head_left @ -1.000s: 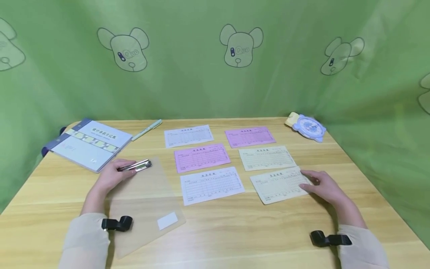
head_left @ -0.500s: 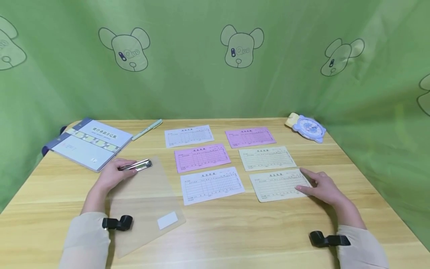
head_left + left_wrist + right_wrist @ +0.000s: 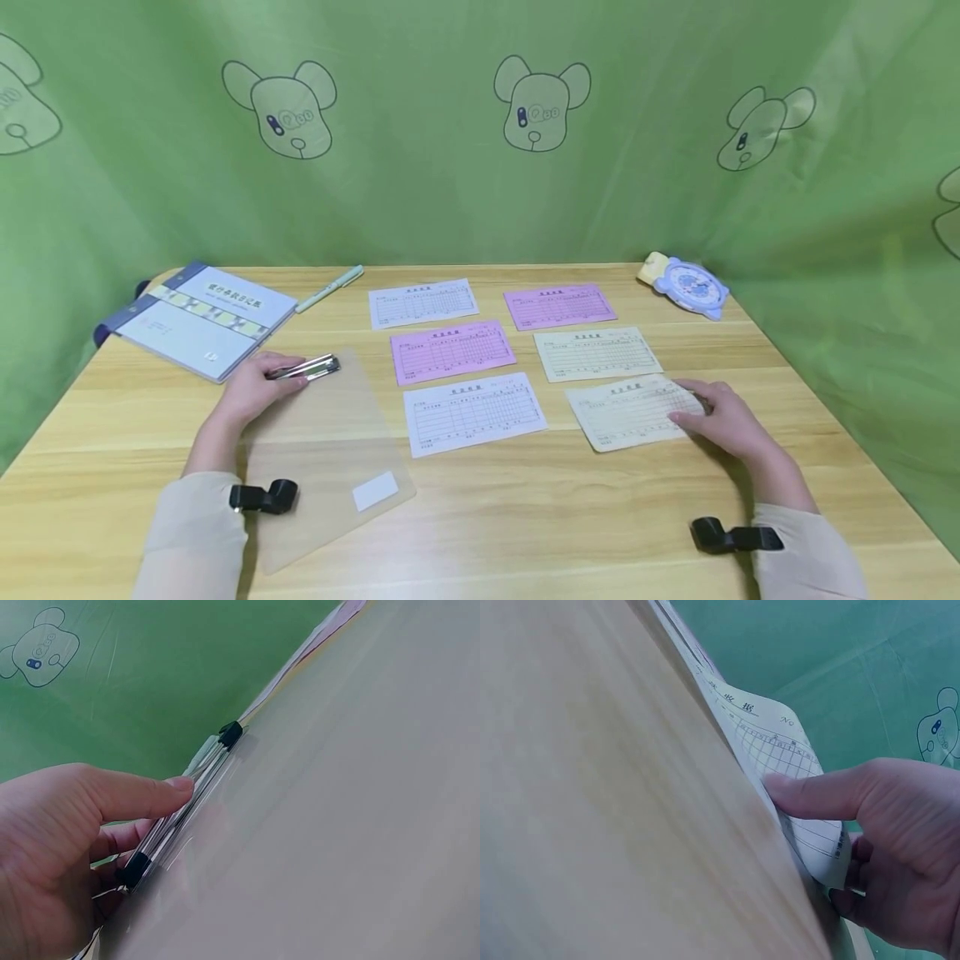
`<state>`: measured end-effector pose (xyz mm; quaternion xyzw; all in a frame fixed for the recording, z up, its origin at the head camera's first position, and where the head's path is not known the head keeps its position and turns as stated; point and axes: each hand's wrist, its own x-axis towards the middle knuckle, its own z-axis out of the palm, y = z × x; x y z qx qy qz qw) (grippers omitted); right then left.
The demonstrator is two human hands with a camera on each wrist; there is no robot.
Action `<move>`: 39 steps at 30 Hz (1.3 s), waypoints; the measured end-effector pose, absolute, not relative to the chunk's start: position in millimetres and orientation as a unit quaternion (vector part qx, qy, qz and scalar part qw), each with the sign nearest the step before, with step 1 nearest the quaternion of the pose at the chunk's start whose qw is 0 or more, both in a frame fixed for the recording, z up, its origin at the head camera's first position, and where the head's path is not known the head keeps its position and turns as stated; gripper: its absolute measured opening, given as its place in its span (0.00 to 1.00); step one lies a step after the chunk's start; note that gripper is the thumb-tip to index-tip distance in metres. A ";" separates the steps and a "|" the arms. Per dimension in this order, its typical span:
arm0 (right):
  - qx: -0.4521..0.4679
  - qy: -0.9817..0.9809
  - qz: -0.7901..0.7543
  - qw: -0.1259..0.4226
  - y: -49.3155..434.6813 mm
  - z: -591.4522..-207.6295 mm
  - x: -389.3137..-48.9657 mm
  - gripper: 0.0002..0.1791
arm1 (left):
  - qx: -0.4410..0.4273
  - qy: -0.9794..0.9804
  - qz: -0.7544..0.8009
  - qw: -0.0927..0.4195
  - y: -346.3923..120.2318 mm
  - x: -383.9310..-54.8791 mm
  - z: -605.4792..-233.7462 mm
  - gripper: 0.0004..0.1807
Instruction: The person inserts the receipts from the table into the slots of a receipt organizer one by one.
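Observation:
At the top of a clear clipboard (image 3: 322,450), my left hand (image 3: 257,390) grips the metal clip (image 3: 306,368). In the left wrist view the thumb lies on the clip (image 3: 187,799) and the other fingers are partly hidden behind it. My right hand (image 3: 718,414) pinches the right edge of a pale yellow receipt slip (image 3: 626,412). That edge curves up off the table in the right wrist view, with the thumb on the printed face of the slip (image 3: 772,742) and fingers behind. Another pale yellow slip (image 3: 596,353) lies just beyond it.
Two white slips (image 3: 475,414) (image 3: 422,304) and two pink slips (image 3: 452,352) (image 3: 558,306) lie flat mid-table. A notebook (image 3: 206,321) and a pen (image 3: 330,288) are back left. A blue clock-like object (image 3: 692,287) sits back right, before the green curtain (image 3: 420,200).
The slip in my right hand lay flatter half a second ago; now its right side bends up and it has shifted slightly right. The left hand stays on the clip.

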<state>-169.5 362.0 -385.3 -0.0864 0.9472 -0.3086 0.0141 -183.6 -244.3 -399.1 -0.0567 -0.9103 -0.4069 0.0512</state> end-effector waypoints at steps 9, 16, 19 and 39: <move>-0.058 0.938 -0.341 -0.018 369.1 -383.7 -168.2 0.28 | -0.062 -0.915 -0.394 0.063 -244.1 -184.3 -399.5 0.20; -0.036 0.898 -0.439 0.002 375.1 -366.0 -163.7 0.13 | -0.071 -0.917 -0.386 0.068 -243.9 -184.3 -397.5 0.19; -0.068 0.872 -0.485 0.015 366.5 -357.8 -163.0 0.12 | -0.074 -0.917 -0.386 0.072 -242.8 -185.2 -397.5 0.19; -0.150 0.799 -0.569 0.124 191.4 -345.5 -205.7 0.16 | -0.074 -0.921 -0.371 0.091 -239.6 -186.4 -401.6 0.19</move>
